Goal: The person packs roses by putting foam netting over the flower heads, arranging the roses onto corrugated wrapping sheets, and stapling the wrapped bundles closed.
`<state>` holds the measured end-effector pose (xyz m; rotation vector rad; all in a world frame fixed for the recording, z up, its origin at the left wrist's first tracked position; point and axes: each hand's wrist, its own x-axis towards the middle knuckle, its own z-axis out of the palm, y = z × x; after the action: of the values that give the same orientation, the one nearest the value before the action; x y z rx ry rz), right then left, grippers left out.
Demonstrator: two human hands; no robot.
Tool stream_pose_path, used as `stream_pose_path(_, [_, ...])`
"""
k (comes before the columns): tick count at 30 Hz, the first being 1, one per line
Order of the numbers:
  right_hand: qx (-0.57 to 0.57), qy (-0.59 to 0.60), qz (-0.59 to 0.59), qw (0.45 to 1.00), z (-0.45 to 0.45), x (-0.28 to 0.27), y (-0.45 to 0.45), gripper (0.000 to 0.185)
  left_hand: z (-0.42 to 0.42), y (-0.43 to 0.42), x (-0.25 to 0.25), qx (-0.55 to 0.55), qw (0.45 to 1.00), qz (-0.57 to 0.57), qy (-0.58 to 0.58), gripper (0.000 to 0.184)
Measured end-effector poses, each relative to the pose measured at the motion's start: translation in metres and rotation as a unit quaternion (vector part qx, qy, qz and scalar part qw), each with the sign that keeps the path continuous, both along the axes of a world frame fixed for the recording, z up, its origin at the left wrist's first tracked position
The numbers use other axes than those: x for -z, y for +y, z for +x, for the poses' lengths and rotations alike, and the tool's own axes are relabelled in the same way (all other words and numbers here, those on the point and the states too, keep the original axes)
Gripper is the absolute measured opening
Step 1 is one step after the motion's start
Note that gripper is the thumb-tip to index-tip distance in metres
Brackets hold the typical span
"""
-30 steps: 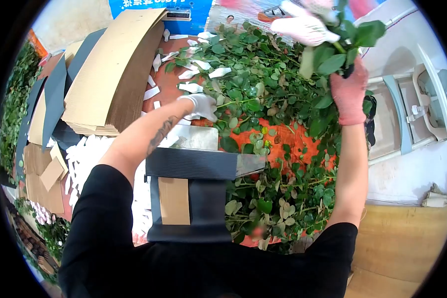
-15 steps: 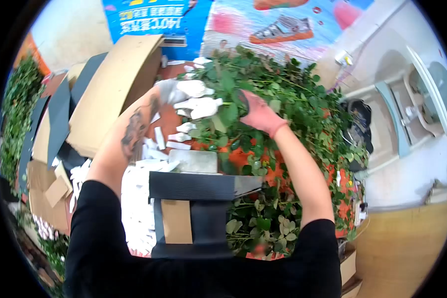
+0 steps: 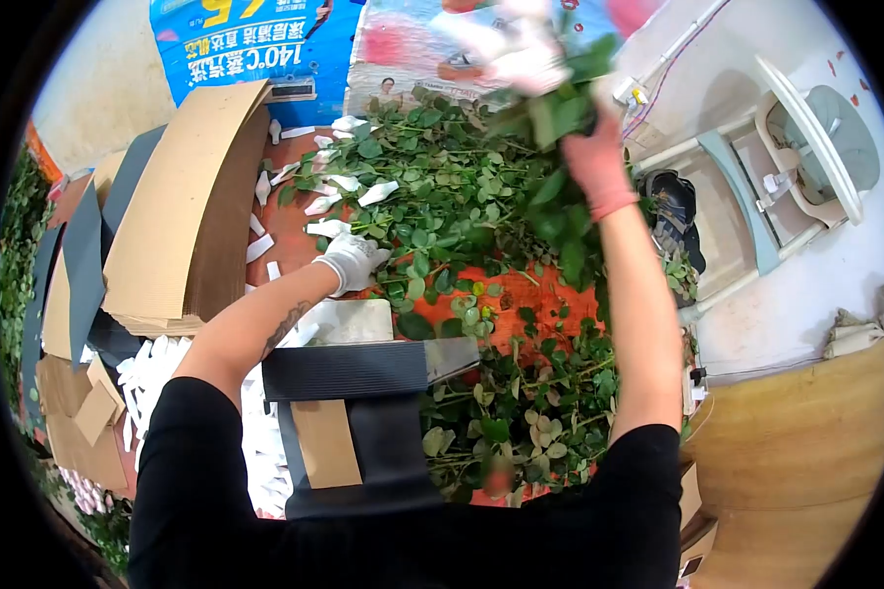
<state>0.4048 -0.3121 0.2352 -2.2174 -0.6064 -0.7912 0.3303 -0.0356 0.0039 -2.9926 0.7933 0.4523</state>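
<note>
My right hand (image 3: 597, 167), in a pink glove with dark fingertips, is closed around a bunch of leafy rose stems (image 3: 560, 118). The bunch is raised, and its white-wrapped heads (image 3: 521, 59) are smeared by motion. My left hand (image 3: 352, 263), in a white glove, is low over the table with its fingers curled at the edge of the leaves; what they grip is hidden. Just beyond it are a white-wrapped rose head (image 3: 327, 228) and several more wrapped heads (image 3: 377, 192). Their leafy stems (image 3: 452, 187) stretch across to the right.
A stack of cardboard sheets (image 3: 182, 206) stands at left. White paper sleeves (image 3: 157, 378) are piled nearer me. A black ridged board (image 3: 349, 371) with a cardboard strip (image 3: 326, 444) lies in front. More leafy stems (image 3: 521, 422) lie at right, near a high chair (image 3: 746, 196).
My right hand has lifted the bunch up and to the right, off the pile. My left hand has come down toward me, away from the wrapped heads it was holding. The view has shifted slightly.
</note>
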Motion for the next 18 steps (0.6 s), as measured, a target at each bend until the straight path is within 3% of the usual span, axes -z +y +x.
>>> stream_pose_path(2, [0.017,0.021,0.080,0.996,0.004,-0.043,-0.036,0.051,0.000,0.003,0.012,0.007,1.000,0.027,-0.014,0.051])
stream_pose_path(5, [0.061,-0.074,0.197,0.976,0.012,-0.103,-0.118,0.045,0.008,0.024,0.028,-0.031,0.999,-0.033,-0.020,0.030])
stream_pose_path(6, [0.032,-0.174,0.209,0.962,0.030,-0.121,-0.163,0.044,0.011,0.031,0.034,-0.037,0.998,-0.040,-0.039,0.025])
stream_pose_path(8, [-0.065,-0.164,0.336,0.925,0.026,-0.167,-0.226,0.036,0.008,0.039,0.017,-0.079,0.994,0.022,-0.073,0.025])
stream_pose_path(9, [0.075,-0.188,0.116,0.972,0.006,-0.185,-0.245,0.035,0.009,0.049,0.022,-0.095,0.991,0.009,-0.089,0.025])
stream_pose_path(10, [0.341,-0.262,-0.188,0.883,-0.014,-0.204,-0.263,0.035,0.011,0.058,0.027,-0.112,0.988,-0.003,-0.106,0.025])
stream_pose_path(11, [0.459,-0.348,-0.347,0.740,-0.035,-0.222,-0.281,0.036,0.012,0.061,0.025,-0.131,0.988,-0.006,-0.077,0.025])
stream_pose_path(12, [0.530,-0.364,-0.424,0.637,-0.039,-0.240,-0.307,0.039,0.014,0.063,0.019,-0.151,0.987,-0.006,-0.049,0.025])
stream_pose_path(14, [0.592,-0.351,-0.478,0.546,-0.056,-0.281,-0.342,0.045,0.010,0.057,-0.004,-0.168,0.986,0.011,-0.014,0.029])
stream_pose_path(15, [0.591,-0.354,-0.469,0.553,-0.066,-0.301,-0.347,0.049,0.005,0.054,-0.020,-0.177,0.983,-0.058,0.010,0.033])
stream_pose_path(16, [0.464,-0.382,-0.366,0.710,-0.074,-0.309,-0.327,0.048,0.000,0.054,-0.028,-0.186,0.974,-0.125,0.034,0.036])
stream_pose_path(17, [0.299,-0.402,-0.256,0.826,-0.083,-0.317,-0.305,0.047,0.010,0.065,-0.014,-0.158,0.978,-0.134,0.035,0.044])
stream_pose_path(18, [0.207,-0.396,-0.149,0.882,-0.087,-0.320,-0.290,0.042,0.008,0.064,-0.025,-0.164,0.981,-0.102,0.002,0.041])
